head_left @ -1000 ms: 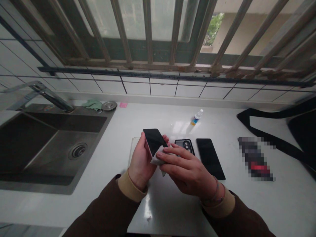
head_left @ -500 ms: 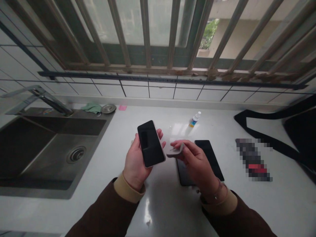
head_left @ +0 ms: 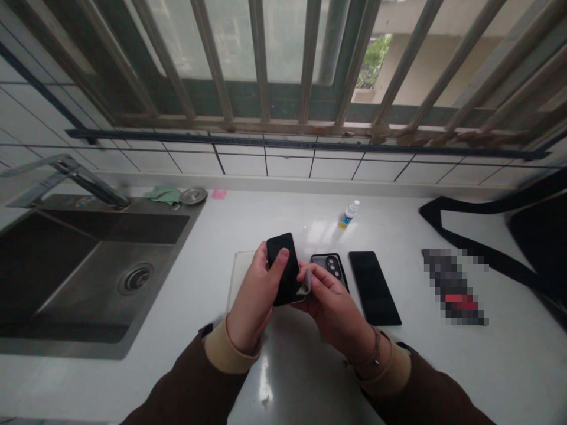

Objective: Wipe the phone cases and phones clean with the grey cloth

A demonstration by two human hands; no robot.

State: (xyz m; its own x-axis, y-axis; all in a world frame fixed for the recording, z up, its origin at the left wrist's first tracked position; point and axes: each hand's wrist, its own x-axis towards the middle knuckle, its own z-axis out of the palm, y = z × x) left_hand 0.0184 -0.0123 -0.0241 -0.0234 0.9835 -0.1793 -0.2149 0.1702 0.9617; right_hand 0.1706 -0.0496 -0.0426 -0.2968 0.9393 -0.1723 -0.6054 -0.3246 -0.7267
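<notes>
My left hand (head_left: 257,295) is closed around a black-screened smartphone (head_left: 287,277), its thumb lying across the glass. Pinched in my right hand (head_left: 330,298) is a small folded grey cloth (head_left: 306,283), held against the phone's right edge near the lower corner. Just beyond the right hand lies a black phone case (head_left: 315,258) with round camera cutouts, partly covered by that hand. A second dark phone or small tablet (head_left: 375,289) rests flat to its right. Under the left forearm a clear, thin-edged case or tray (head_left: 234,277) shows in part.
A small white spray bottle (head_left: 349,215) stands behind the hands. To the left is a steel sink (head_left: 101,283) with a tap (head_left: 88,183), a green cloth (head_left: 163,194) and a drain cover (head_left: 194,196). A black strap (head_left: 482,206) and a blurred-out item (head_left: 454,286) lie right.
The phone has come lower and to the right, and my left thumb now rests on its screen. My right hand has moved left, bringing the cloth to the phone's edge and uncovering the black case.
</notes>
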